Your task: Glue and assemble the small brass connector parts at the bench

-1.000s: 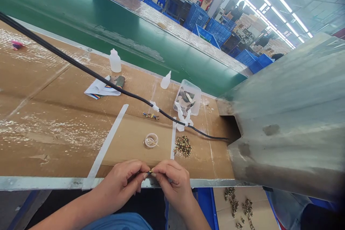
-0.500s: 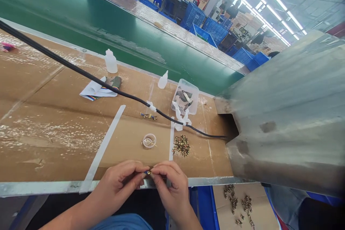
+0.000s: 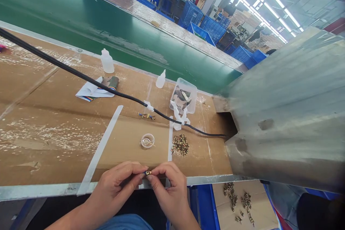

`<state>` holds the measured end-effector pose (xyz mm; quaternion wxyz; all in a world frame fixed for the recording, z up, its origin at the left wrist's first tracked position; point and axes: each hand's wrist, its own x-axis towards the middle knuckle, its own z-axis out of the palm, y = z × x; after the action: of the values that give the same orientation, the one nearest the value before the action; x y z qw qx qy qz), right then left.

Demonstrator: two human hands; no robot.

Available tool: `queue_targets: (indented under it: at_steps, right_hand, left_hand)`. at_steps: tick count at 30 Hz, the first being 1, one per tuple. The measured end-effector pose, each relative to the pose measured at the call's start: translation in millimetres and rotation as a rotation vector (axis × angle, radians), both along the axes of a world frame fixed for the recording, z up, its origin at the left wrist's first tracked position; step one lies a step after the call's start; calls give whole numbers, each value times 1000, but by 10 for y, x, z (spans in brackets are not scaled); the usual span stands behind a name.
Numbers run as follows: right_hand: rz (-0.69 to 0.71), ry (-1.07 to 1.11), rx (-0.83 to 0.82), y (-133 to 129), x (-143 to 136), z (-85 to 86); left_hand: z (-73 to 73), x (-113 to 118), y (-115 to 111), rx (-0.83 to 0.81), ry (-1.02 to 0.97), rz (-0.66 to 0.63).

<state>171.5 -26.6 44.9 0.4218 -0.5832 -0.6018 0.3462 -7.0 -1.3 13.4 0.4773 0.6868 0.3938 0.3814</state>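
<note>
At the tabletop's near edge [image 3: 210,179], a seemingly light, stiff piece [image 3: 148,173] is pinched by both hands [image 3: 114,182] [image 3: 170,182], ends best gripped.

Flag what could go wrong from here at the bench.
1. The left hand and right hand pinch a tiny piece by the fingertips at the bench's metal edge; a slip could drop it off the front.
2. The small tub stands just beyond the hands, a thin stick jutting past its rim; a snag might tip it.
3. The loose pile beyond the right hand could scatter if brushed.
</note>
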Motion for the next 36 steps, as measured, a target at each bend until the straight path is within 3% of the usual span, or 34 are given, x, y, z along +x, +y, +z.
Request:
queue_targets:
  at_steps: [9, 16, 24, 36]
  right_hand:
    - [-33, 262, -265, -64, -50, -124]
    - [-83, 477, -428, -42, -63, -77]
    - [-118, 436, -427, -26, -86, -81]
    - [-95, 248, -379, -19, -97, -61]
  left_hand:
    - [6, 10, -18, 146, 15, 91]
    - [7, 25, 3, 159, 25, 35]
    - [-7, -4, -30, -72, 55, -26]
    - [68, 15, 16, 17, 88, -82]
